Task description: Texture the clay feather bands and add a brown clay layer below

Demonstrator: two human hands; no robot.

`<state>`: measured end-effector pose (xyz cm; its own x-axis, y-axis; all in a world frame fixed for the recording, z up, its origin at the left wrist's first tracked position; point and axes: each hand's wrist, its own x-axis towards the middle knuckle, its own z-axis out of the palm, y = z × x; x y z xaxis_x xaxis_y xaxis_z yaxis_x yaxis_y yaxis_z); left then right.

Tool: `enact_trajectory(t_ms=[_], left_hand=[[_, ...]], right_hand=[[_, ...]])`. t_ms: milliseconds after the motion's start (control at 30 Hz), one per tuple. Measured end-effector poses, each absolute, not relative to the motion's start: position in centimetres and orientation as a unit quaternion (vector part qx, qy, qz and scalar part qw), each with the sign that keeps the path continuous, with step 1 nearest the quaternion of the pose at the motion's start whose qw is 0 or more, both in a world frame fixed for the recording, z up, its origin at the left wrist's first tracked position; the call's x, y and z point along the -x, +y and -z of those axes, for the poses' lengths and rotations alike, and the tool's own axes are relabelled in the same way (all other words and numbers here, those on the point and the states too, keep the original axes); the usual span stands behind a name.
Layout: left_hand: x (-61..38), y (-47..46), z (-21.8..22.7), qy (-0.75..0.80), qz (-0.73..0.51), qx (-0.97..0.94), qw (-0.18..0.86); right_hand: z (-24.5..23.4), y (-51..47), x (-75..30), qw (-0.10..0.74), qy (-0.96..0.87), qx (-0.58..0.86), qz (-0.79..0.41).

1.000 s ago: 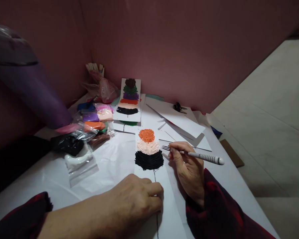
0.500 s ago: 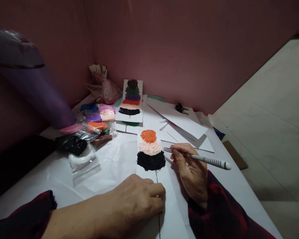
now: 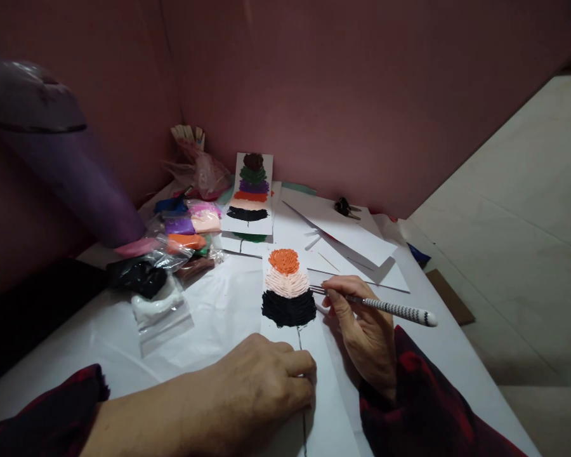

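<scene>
A small fork (image 3: pixel 394 309) with a black-and-white patterned handle is pinched in my right hand (image 3: pixel 361 324). Its tines point left, beside the right edge of the pale pink clay band (image 3: pixel 285 283); whether they touch it I cannot tell. Above that band sits a textured orange clay patch (image 3: pixel 284 261), below it a wide black clay band (image 3: pixel 288 308), all on a white paper strip (image 3: pixel 330 393) with a drawn line. My left hand (image 3: pixel 271 374) rests curled on the strip's lower part, its fingertips hidden.
Bags of coloured clay (image 3: pixel 185 241) lie at the left, near a purple bottle (image 3: pixel 76 165). A card with stacked clay bands (image 3: pixel 254 203) leans at the back. Loose white sheets (image 3: pixel 342 228) and keys (image 3: pixel 345 207) are at the back right; a thin stick (image 3: pixel 328 261) lies closer.
My right hand and the fork have shifted slightly left, bringing the tines closer to the pink band. My left hand has stayed in place.
</scene>
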<state>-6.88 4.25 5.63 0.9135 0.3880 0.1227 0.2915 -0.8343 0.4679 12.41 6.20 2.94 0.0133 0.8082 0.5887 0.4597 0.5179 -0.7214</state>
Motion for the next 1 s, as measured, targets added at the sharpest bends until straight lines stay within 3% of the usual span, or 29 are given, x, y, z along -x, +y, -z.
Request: enact_trajectory(t_ms=[1000], left_hand=[[6.65, 4.51, -5.31, 0.178, -0.099, -0.953, 0.222]], right_hand=[[-2.74, 6.1, -12.62, 0.538, -0.721, 0.413, -0.142]])
